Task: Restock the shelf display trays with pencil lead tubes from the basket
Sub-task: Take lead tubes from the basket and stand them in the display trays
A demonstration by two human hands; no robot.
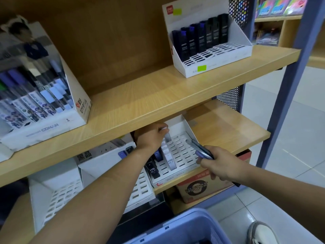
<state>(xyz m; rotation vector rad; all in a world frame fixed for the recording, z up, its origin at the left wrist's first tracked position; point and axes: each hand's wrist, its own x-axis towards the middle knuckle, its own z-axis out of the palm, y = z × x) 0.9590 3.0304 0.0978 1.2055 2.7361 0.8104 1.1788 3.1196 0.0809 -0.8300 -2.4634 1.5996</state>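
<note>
Grey lead tube (167, 136) (white-capped) in left hand (151, 138), bluish tubes (202, 149) in right hand (222, 166)

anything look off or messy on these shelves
Nothing looks spilled or damaged. The tray on the lower shelf is lopsided: its few tubes crowd the left columns, and the other slots are empty.

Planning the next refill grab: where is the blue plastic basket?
Head view, bottom centre: the blue plastic basket lies nearest the camera, below the right hand and the brown cardboard box, with a white shoe to its right.
</note>
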